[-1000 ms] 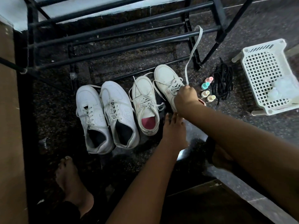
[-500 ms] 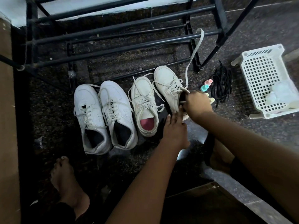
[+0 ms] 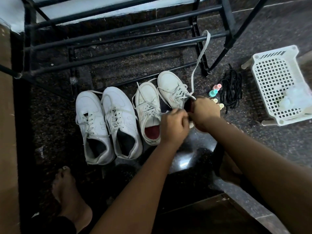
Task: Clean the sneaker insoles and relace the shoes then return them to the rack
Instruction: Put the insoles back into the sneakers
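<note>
Several white sneakers stand in a row on the dark floor before the black shoe rack (image 3: 118,41). The rightmost sneaker (image 3: 172,88) has a long white lace (image 3: 200,65) running up and draped over a rack bar. My right hand (image 3: 205,114) is curled at that sneaker's opening, gripping the lace end near the top eyelets. My left hand (image 3: 174,125) is curled beside it and pinches the other lace end. The sneaker to its left (image 3: 148,112) shows a red insole (image 3: 152,132). A pair of white sneakers (image 3: 108,122) with dark interiors sits further left.
A bundle of black laces (image 3: 232,90) and several small coloured bottles (image 3: 214,92) lie to the right of the shoes. A white perforated plastic basket (image 3: 276,78) stands at far right. My bare foot (image 3: 67,191) rests at lower left. A brown panel edges the left.
My left hand has risen from the floor beside the shoe and closed on a lace end. My right hand has drawn back toward the sneaker's opening, pulling the lace along.
</note>
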Tool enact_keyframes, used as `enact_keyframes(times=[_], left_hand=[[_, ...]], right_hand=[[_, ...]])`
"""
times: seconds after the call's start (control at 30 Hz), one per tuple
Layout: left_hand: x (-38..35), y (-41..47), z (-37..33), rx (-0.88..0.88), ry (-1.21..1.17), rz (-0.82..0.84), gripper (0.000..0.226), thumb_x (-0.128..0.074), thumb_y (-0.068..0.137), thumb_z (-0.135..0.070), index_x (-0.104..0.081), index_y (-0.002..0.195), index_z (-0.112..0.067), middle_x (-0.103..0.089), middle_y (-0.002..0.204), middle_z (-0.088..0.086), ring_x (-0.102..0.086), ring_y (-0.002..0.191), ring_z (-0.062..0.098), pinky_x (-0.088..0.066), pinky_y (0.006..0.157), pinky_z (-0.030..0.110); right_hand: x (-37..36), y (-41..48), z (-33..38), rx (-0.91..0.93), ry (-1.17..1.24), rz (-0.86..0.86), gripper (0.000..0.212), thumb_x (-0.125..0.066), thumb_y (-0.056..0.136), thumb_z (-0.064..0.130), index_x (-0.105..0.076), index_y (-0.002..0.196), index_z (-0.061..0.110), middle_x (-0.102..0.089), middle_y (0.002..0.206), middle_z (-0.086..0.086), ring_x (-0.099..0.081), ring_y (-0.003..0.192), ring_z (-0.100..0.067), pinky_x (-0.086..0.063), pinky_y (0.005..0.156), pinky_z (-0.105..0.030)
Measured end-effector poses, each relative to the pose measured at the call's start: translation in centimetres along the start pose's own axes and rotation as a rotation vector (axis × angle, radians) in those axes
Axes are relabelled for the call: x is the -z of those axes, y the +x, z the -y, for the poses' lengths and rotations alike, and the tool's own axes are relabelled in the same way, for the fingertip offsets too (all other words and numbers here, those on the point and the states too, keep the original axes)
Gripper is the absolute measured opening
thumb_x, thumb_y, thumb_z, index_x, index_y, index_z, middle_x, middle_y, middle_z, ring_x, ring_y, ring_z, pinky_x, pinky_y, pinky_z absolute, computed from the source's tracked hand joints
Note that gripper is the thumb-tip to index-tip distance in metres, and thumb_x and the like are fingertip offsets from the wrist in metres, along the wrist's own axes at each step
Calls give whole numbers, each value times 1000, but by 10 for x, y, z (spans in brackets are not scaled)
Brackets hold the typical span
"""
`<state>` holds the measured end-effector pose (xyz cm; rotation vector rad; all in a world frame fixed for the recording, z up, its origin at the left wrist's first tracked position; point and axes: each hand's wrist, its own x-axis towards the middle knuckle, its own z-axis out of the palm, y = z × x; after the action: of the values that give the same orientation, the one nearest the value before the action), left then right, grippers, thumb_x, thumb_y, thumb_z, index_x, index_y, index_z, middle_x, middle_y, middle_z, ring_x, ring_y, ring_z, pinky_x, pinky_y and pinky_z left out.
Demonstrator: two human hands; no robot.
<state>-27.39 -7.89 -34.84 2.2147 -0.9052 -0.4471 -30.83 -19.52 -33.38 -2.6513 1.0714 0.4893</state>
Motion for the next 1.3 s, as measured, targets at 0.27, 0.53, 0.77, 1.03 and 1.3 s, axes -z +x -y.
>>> enact_keyframes(times=[0.27,0.53,0.77,1.03,1.3], left_hand=[[-20,71,-11,-62,658,174,25,-49,91,-26,-70,106,-24,-48,125,0,-43,116,25,-34,93,41],[-34,83,-17,-83,1078,377,41,-33,96,-14,-48,134,-7,-30,144,22,-44,120,44,-26,101,62],[-33,96,-11,41,842,391,36,-37,94,-5,-56,124,1,-47,134,24,-57,111,38,-45,91,43],[-31,80,6,48,613,311,28,-39,97,-16,-53,121,-14,-48,127,12,-50,117,34,-49,77,41],[-22,71,1,-16,679,223,20,-75,70,-18,-68,89,-20,-61,99,8,-65,58,22,-40,39,27]], right_hand=[[-11,-12,-3,-62,157,-61,20,-53,88,22,-64,94,6,-56,106,-10,-59,94,-34,-32,62,-32],[-12,-15,-3,-57,151,-45,18,-48,90,13,-61,97,2,-52,107,-12,-56,99,-34,-33,63,-33],[-11,-19,-1,-53,175,-40,23,-55,88,24,-64,96,4,-51,106,-10,-53,102,-34,-31,62,-32],[-12,-21,0,-37,149,-24,25,-58,86,27,-65,96,4,-48,107,-10,-54,98,-33,-34,64,-32],[-13,-23,1,-27,165,-37,26,-58,85,26,-66,97,4,-51,103,-10,-55,95,-34,-30,65,-30]])
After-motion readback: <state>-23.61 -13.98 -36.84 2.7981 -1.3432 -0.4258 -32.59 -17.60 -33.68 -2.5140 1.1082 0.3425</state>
